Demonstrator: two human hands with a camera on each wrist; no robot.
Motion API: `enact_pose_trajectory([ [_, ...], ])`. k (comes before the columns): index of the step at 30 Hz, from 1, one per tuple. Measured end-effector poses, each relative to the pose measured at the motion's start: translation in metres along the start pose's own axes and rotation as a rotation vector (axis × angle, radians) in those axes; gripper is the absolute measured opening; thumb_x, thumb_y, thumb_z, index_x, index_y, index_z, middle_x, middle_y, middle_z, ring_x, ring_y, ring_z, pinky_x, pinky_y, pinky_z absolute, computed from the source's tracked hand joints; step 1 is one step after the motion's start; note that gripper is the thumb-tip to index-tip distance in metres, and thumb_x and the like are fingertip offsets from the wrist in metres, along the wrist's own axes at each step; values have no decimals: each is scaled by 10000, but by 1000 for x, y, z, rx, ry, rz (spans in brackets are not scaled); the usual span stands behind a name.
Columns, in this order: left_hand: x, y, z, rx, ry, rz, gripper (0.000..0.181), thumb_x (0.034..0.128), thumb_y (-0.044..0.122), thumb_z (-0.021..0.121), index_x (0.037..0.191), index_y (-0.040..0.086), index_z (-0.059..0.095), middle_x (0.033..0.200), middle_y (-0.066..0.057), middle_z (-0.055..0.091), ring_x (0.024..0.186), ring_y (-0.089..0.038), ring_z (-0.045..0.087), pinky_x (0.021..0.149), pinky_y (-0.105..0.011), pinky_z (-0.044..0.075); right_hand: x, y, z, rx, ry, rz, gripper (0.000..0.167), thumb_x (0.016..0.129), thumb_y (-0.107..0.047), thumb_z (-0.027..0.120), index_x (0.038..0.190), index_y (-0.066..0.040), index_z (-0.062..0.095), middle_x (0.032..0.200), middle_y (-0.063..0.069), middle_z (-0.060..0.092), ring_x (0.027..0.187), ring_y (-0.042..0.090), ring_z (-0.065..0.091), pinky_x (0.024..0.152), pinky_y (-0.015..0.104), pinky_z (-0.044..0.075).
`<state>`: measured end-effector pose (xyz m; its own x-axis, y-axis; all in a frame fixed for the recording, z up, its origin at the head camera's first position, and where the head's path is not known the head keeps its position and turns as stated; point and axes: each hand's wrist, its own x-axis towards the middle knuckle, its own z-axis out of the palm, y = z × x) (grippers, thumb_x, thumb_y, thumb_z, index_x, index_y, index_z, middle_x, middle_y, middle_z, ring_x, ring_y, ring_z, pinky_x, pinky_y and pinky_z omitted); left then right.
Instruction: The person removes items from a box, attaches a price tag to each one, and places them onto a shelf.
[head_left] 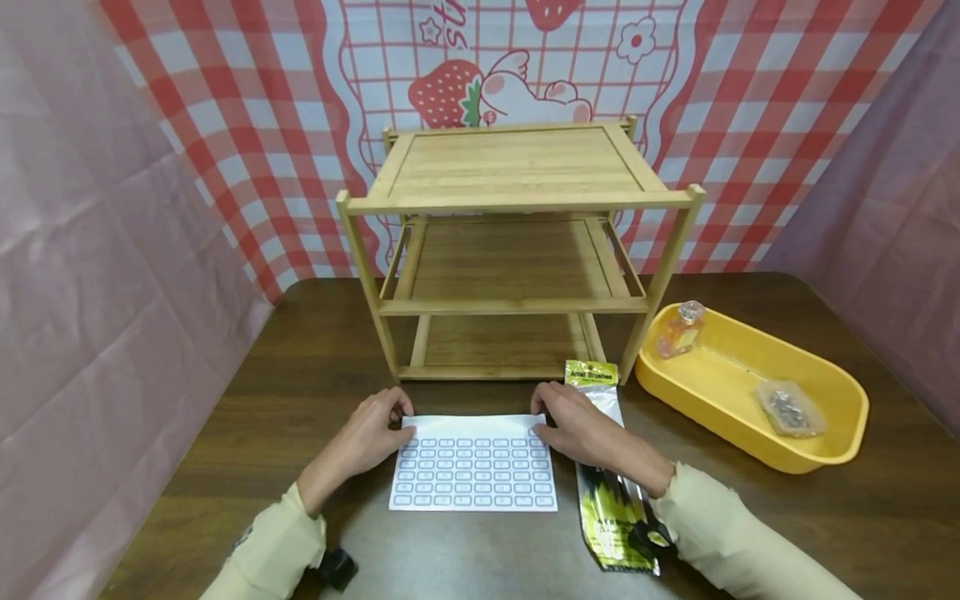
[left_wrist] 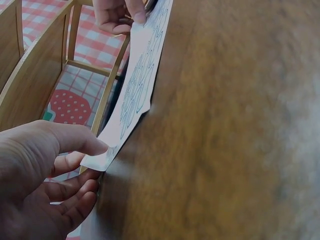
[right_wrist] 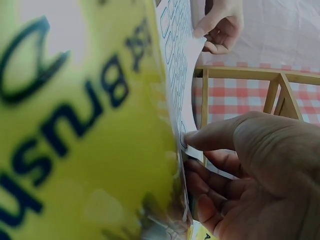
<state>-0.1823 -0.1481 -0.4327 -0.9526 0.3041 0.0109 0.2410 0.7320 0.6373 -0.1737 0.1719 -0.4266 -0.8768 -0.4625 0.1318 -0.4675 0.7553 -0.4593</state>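
While the left hand (head_left: 371, 433) pinches one far corner of the sheet (head_left: 474, 475) between thumb and fingers, the right hand (head_left: 573, 421) pinches the other far corner likewise; the sheet, bowed slightly, is between the hands, in front of the rack (head_left: 513, 204); just beside it, on the table (head_left: 262, 433), lies the brush pack (head_left: 615, 533), partly under the right forearm; farther right, the tray (head_left: 712, 375) holds a bottle (head_left: 681, 332) and, well apart, a clear packet (head_left: 789, 408).
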Motion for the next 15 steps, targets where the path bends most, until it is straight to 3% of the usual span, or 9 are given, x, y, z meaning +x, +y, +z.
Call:
enact_pose_trajectory([
  [7,0,0,0,1,2,-1,188,866,-9,767,951,68,619,934,-65,603,895,-245,555,774,-397,505,1,-3,0,27,5,12,173,927,6,704,889,-103,574,837,-14,544,780,161,506,689,339,458],
  [15,0,-1,2,-2,41,71,114,894,-11,728,895,55,635,872,-49,595,815,-200,559,717,-352,505,-1,-1,-2,159,10,69,98,952,4,663,948,-72,601,764,-23,559,684,120,511,603,297,448],
])
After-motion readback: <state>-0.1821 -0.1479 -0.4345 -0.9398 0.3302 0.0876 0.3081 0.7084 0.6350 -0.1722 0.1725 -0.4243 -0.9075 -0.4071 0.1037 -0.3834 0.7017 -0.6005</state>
